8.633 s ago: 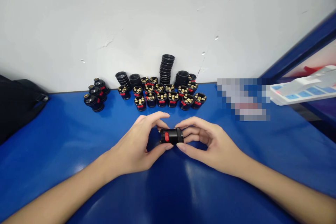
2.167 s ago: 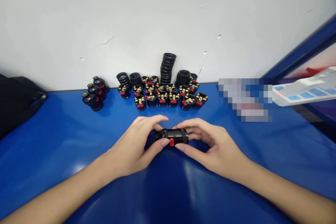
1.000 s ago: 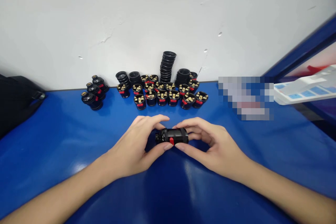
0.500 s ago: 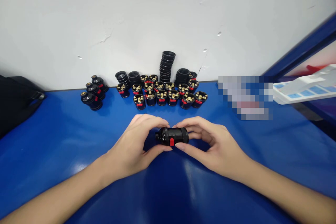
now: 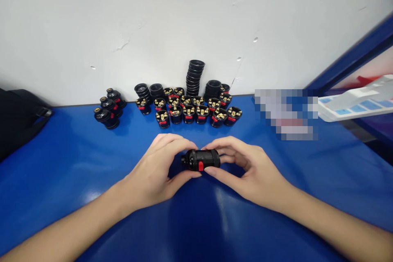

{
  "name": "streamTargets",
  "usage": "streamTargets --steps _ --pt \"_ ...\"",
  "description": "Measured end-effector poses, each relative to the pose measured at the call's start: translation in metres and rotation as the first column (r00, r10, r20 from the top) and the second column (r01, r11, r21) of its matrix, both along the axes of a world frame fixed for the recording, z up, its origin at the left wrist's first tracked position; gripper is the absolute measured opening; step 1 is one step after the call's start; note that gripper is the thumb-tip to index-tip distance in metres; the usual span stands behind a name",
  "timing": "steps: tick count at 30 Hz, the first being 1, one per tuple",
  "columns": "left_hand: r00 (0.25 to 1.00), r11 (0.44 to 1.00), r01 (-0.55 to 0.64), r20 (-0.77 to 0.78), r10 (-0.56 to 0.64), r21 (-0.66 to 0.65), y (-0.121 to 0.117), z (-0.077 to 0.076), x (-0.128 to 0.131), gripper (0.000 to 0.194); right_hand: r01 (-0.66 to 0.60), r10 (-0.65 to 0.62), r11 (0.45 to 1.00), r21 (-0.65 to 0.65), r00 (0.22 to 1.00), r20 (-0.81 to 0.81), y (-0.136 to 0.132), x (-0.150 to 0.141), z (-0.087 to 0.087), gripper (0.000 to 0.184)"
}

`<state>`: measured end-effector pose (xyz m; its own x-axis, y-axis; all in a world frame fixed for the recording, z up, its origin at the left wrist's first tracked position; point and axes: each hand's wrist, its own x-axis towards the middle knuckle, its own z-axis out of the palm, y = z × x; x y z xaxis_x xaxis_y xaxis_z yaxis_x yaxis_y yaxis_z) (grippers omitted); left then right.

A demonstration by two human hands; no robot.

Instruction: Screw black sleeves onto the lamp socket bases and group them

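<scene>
A black lamp holder (image 5: pixel 206 156) with a red switch lies on its side between my two hands, its narrow cap pointing left. My left hand (image 5: pixel 162 163) grips the capped end, thumb below and fingertips above. Around the wider right end, the thumb and fingers of my right hand (image 5: pixel 245 168) are closed. Behind the hands, several black lamp holder bodies (image 5: pixel 189 115) stand upright with brass contacts and red switches showing. To their left is a row of three capped lamp holders (image 5: pixel 106 118).
A tall leaning stack of black threaded rings (image 5: pixel 195 77) stands against the white wall (image 5: pixel 196 16), with shorter stacks (image 5: pixel 213 89) beside it. A black bag (image 5: pixel 21 118) sits at the left edge. At the right are a pixelated item (image 5: pixel 288 116) and a white-and-blue tray (image 5: pixel 356 108).
</scene>
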<state>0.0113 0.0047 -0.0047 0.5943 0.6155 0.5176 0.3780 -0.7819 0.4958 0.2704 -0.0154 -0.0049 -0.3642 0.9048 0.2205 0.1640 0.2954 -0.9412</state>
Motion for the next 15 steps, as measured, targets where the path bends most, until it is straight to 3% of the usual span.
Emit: streamTargets --steps 15 --pt "1.0 1.0 0.021 0.01 -0.021 -0.001 0.0005 0.0013 -0.0009 0.047 -0.003 0.004 1.0 -0.021 1.0 0.008 -0.0007 0.0005 0.0001 0.027"
